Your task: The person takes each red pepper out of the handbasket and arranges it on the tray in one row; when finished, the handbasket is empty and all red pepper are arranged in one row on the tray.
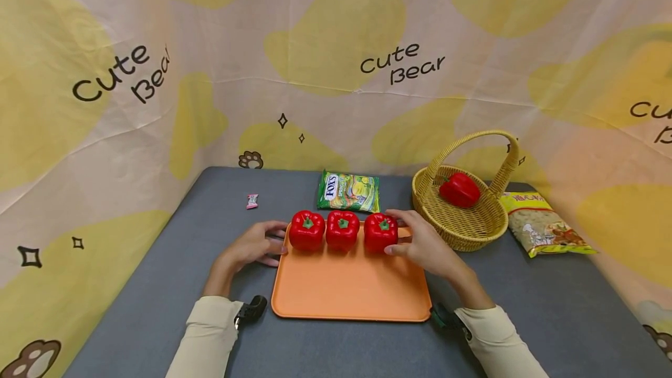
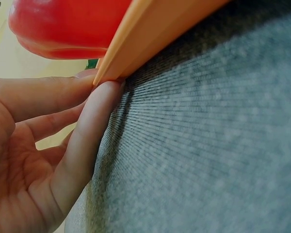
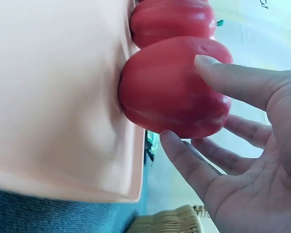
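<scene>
A grey table [image 1: 157, 284] stands before a cream-and-yellow "Cute Bear" cloth backdrop [image 1: 336, 63].

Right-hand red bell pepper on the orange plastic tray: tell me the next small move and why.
Probably close the right hand on the rightmost red bell pepper: thumb and fingers touch its sides but do not wrap it. One red pepper already lies in the woven wicker basket beside it, and the left hand steadies the orange plastic tray.
</scene>
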